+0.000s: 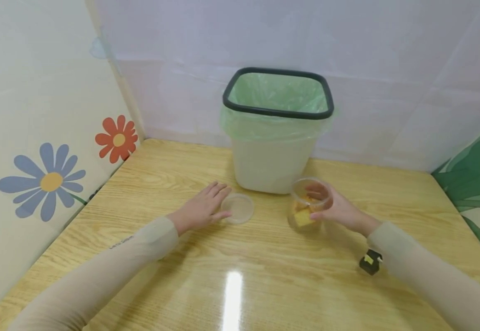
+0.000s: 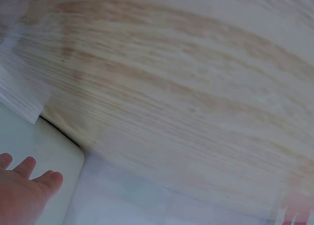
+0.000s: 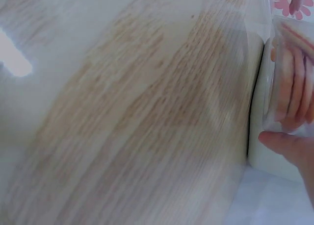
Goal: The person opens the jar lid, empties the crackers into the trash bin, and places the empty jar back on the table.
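Clear plastic cup [image 1: 300, 216] near the bin [image 1: 274, 158], clamped in your right grip [image 1: 341, 209]; your left grip [image 1: 204, 206] is apart, by the lid [image 1: 241, 209]. You're likely positioning the cup; next calls for keeping it level.

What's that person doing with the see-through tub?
The person's right hand grips a clear tub with something yellow inside. The left hand, fingers stretched out, is at the edge of a flat, round, clear piece that looks like a lid, lying on the table. Behind them stands a bin lined with a green bag. I can't tell whether the tub is touching the table.
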The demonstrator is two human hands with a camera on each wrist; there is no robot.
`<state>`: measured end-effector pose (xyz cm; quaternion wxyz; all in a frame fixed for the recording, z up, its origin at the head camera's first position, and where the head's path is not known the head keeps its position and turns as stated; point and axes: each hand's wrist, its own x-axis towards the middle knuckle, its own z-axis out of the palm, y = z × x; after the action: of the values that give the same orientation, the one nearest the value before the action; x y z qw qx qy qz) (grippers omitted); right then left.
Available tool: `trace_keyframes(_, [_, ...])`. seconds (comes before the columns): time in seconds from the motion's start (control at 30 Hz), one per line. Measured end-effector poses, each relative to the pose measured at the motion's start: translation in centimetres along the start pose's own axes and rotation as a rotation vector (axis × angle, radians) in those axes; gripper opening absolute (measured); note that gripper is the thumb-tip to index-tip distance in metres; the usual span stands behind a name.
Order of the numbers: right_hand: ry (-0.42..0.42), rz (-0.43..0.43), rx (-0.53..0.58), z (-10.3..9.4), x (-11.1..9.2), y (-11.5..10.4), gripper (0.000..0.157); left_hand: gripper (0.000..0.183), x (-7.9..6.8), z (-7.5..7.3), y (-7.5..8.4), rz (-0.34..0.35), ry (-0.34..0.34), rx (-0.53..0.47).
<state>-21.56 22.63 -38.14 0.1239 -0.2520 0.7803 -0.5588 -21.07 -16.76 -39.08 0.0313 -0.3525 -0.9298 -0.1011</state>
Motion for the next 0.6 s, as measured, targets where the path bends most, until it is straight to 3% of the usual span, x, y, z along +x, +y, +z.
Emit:
trace_keyframes(0.3, [0.024, 0.004, -0.001, -0.6, -0.8, -0.6, 0.081, 0.072, -0.2, -0.7, -0.1, -0.056, 0.01, -0.066])
trace_keyframes(0.6, [0.065, 0.007, -0.038, -1.3, -1.3, -1.5, 0.081, 0.07, -0.2, -0.9, -0.6, -0.068, 0.044, -0.047])
